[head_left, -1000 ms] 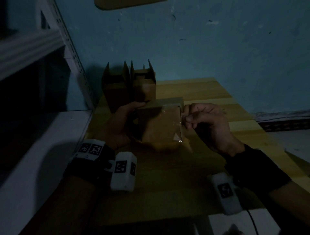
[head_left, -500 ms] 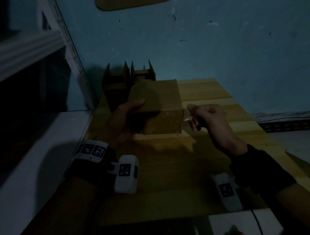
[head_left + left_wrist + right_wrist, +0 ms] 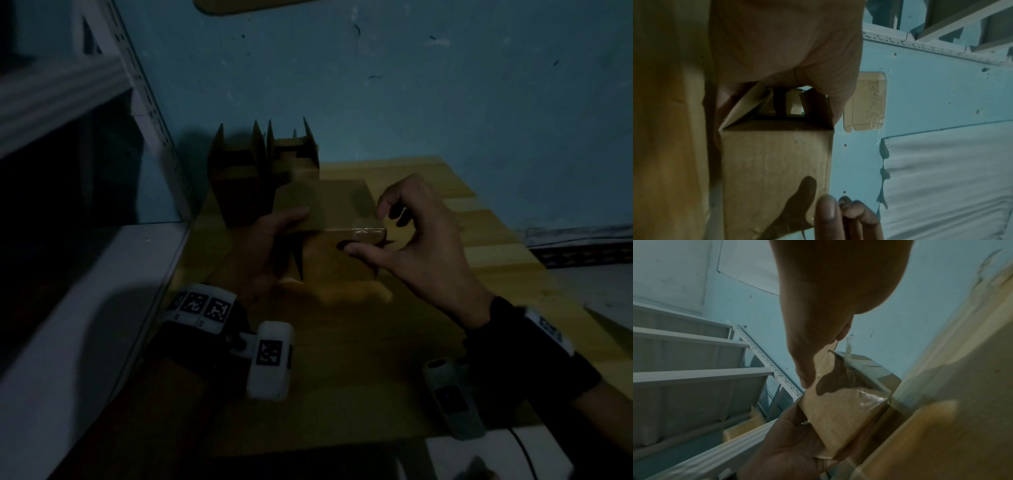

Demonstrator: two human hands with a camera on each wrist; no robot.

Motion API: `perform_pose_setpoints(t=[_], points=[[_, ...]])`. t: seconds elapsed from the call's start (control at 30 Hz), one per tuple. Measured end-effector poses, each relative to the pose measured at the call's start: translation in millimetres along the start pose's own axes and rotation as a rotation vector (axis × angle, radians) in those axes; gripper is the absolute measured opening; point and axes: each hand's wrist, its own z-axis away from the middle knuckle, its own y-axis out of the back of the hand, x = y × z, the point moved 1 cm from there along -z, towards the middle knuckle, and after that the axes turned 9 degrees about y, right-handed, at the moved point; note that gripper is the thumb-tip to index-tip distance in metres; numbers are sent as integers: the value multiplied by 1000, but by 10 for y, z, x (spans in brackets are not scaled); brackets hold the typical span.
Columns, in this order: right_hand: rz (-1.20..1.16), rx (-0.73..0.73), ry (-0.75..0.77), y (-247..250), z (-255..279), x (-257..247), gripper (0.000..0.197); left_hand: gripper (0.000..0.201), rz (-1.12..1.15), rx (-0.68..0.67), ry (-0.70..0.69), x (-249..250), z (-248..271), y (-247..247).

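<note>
Box (image 3: 329,270) looks light, thin card, easily dented: your left hand (image 3: 270,246) grips its side, right hand (image 3: 424,240) pinches the taped top edge, so hold near corners

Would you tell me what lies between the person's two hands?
The taped cardboard box: left hand grips it, right hand pinches its corner, shown in the head view.

Free room lies over the pale wooden desk (image 3: 496,240), right of and nearer than the held brown cardboard box (image 3: 329,274). Two upright open brown cardboard cartons (image 3: 236,185) block the back-left corner, and a white metal shelf (image 3: 68,308) walls the left.
</note>
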Motion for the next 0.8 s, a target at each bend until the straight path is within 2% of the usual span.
perform_pose_setpoints(t=[0.13,0.23,0.63,0.8], points=[[53,-72,15,-21,11,43,48,20,-38,15,51,-37,3,-63],[56,-98,6,-37,23,60,41,22,-40,17,67,-59,1,-88],[27,-36,55,23,48,94,16,26,-68,17,51,-63,-3,-90],[63,-19,78,24,53,75,12,29,-67,35,39,-77,-7,-115]])
